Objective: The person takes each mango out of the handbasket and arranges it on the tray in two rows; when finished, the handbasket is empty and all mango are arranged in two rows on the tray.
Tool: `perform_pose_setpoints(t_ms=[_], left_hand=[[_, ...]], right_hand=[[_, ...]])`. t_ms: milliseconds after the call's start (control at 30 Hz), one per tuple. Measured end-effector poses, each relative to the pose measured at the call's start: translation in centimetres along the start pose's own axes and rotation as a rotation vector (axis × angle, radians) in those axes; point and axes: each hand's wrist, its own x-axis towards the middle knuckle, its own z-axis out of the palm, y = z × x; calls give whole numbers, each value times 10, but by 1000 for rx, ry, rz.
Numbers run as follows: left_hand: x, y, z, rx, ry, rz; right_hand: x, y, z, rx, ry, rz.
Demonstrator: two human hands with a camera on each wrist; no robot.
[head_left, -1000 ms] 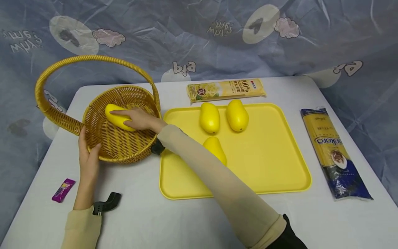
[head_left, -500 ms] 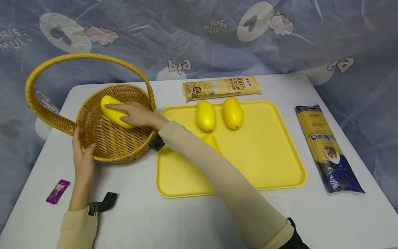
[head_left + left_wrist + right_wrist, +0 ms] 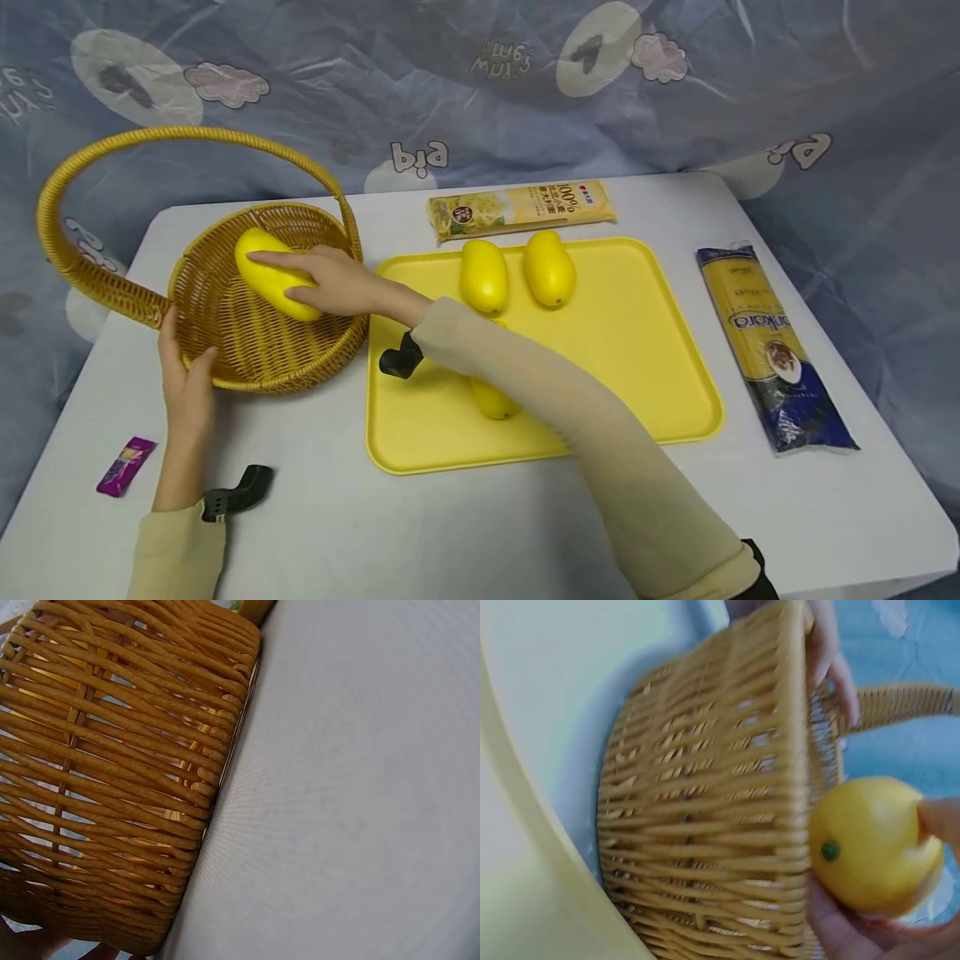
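Observation:
A yellow mango (image 3: 273,275) is gripped in my right hand (image 3: 330,279), inside the round opening of the wicker basket (image 3: 262,385). In the right wrist view the mango (image 3: 877,844) shows a green stem spot and sits level with the basket's rim. My left hand (image 3: 186,387) holds the near left rim, next to the base of the tall handle. The left wrist view is mostly the basket's woven side (image 3: 112,765). On the yellow tray (image 3: 645,400) lie two mangoes side by side (image 3: 484,277); another mango (image 3: 493,402) is partly hidden under my right sleeve.
A pasta packet (image 3: 521,210) lies behind the tray, and a blue-and-yellow pasta bag (image 3: 776,350) to its right. A small purple sachet (image 3: 126,467) rests at the left on the white table (image 3: 337,533). A patterned grey-blue cloth (image 3: 450,83) hangs behind.
The head view has shifted, so everything sits further left. My right hand and the mango have risen a little relative to the basket, and the right wrist has moved over the tray.

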Motion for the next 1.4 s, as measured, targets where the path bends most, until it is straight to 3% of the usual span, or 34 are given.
perform_pose_setpoints(t_ms=[467,833,1100,1400], left_hand=[[-1,0,-2,-15,1,-20],[1,3,0,-46,-10,-2],[1,4,0,-15,0,-7],[0,1,0,-41,10,16]], right_hand=[[-54,-16,-9,28,71,-15],[-119,-8,-13,119,155,-34],[-168,4,-13,189,234,39],[-223,22,-15,308,372,148]])
